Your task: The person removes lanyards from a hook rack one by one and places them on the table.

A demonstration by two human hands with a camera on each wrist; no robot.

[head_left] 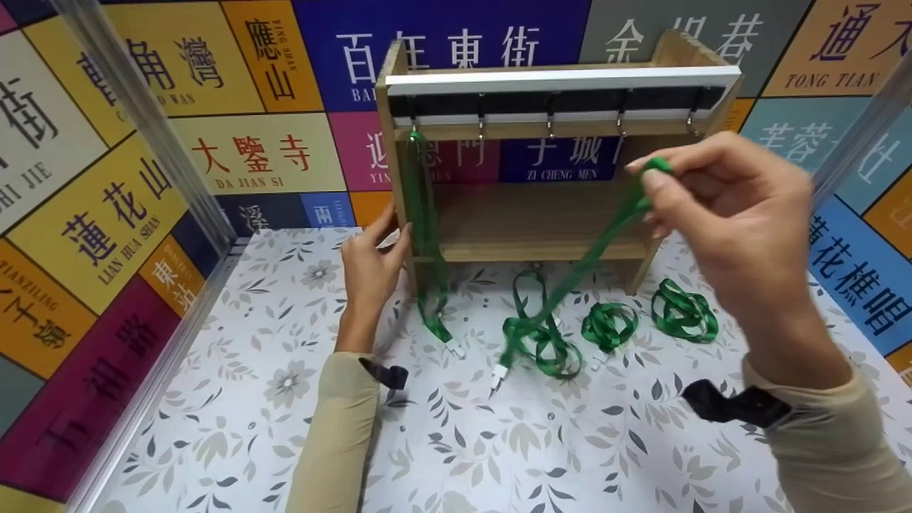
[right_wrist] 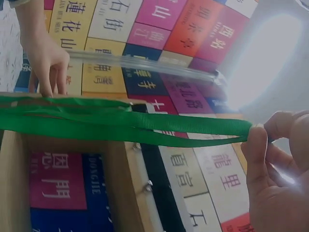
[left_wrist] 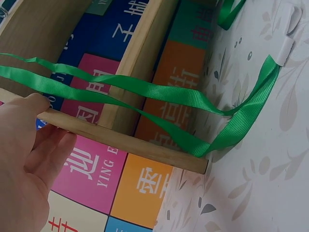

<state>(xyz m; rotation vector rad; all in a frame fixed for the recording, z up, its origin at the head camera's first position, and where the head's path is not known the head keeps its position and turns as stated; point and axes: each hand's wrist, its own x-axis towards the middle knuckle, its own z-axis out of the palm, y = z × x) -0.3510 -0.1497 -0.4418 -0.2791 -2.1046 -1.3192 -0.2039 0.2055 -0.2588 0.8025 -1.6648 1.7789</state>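
My right hand (head_left: 744,206) was raised in front of the right end of the wooden rack (head_left: 527,221), thumb and index finger closed in a pinch on a green lanyard (head_left: 595,249). From there the ribbon slanted down to the left, reaching loose green loops (head_left: 559,363) on the floral tabletop (head_left: 285,442); I couldn't tell whether all of those loops belonged to it. A white clip (head_left: 501,372) lay beside them. My left hand (head_left: 370,267) gripped the edge of the rack's left side panel, thumb on one side and fingers on the other. Near it, another green lanyard (head_left: 431,214) hung from the leftmost of five metal hooks, its lower end on the table. Two coiled green lanyards (head_left: 609,325) lay farther right.
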